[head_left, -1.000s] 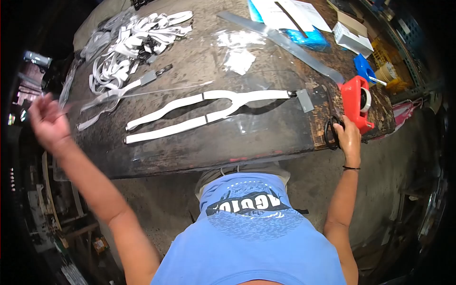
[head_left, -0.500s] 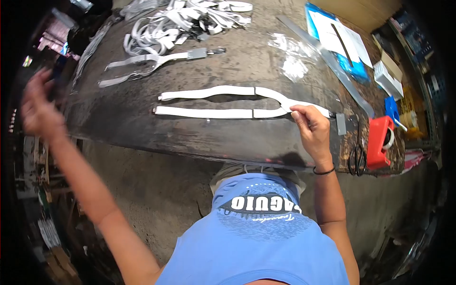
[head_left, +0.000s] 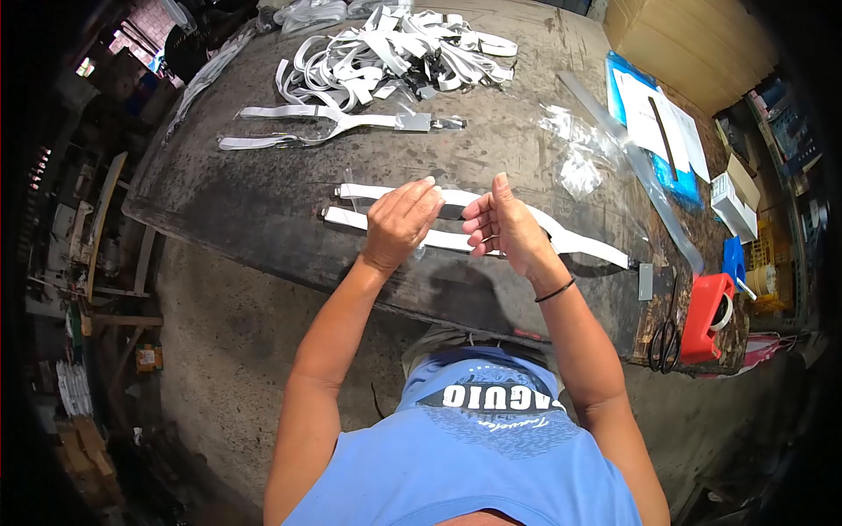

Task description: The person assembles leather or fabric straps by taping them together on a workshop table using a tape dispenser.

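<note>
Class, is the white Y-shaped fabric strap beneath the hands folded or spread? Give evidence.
Spread: the white strap has two bands apart, joining in one tail.

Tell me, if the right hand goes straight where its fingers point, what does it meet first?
Likely the left hand, which covers part of the white Y-shaped fabric strap; relative height is unclear.

"aguio" in white letters (head_left: 498,397) on blue shirt (head_left: 465,465), smaller script (head_left: 519,424) unclear
</note>
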The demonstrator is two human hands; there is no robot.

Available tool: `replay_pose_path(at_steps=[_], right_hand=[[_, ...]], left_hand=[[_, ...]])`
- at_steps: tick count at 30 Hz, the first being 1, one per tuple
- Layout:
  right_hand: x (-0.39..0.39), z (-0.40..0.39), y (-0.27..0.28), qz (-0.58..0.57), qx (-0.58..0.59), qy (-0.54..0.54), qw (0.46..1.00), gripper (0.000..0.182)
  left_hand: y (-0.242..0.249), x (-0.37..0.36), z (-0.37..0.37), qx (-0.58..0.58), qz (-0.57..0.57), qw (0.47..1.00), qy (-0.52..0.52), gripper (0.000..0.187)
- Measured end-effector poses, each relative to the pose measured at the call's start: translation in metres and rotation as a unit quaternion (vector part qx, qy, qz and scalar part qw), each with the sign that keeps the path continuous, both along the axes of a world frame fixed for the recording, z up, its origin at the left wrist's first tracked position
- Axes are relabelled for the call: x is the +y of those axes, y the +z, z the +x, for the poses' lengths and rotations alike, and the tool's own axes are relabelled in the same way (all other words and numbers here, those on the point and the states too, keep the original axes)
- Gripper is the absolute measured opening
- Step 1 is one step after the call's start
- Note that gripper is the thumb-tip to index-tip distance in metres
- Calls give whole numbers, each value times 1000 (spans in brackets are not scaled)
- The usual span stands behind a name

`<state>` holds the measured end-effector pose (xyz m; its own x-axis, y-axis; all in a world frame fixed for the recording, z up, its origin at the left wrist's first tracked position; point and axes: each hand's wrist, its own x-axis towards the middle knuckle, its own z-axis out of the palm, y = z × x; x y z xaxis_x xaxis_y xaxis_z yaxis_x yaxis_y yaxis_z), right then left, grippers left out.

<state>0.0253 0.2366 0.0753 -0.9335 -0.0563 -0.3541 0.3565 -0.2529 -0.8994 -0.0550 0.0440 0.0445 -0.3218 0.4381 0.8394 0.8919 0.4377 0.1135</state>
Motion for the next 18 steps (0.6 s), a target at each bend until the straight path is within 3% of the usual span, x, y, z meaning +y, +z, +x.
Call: replay_pose_path(at_steps=[4,5,6,7,10,12,13,14,15,16,18], right_hand=[[-2,-5,-11,-30,13,3,999,66],[-5,-6,-19,119,154,-44,980,52],[-10,-8,-15,261,290,-87,917,41],[-9,-10,-9,261,291,-82,917,41],[0,-21,9,504,485,15,715,29],[-2,-30,17,516,486,41,704,24],[-5,-35,23,536,478,59,693,19],[-11,-39,29,531,525,40,664,17],[-16,-42,33,525,531,44,663,17],[-20,-46,36,532,524,59,663,16],[-28,-54,38,535,521,77,661,16]], left_hand=[[0,4,-5,-12,6,1000,-17,17],[0,4,-7,-11,7,1000,-14,17],[0,3,-7,-66,10,997,-29,15],[0,1,-6,-123,13,991,-44,13],[4,-8,-5,-224,-12,972,-65,12],[9,-13,-3,-334,-11,937,-105,15],[13,-13,-1,-332,-9,939,-94,15],[17,-13,1,-478,80,863,-142,17],[21,-15,3,-606,169,755,-187,19],[9,-20,-5,-619,154,734,-234,25],[8,-32,-14,-614,132,746,-222,28]])
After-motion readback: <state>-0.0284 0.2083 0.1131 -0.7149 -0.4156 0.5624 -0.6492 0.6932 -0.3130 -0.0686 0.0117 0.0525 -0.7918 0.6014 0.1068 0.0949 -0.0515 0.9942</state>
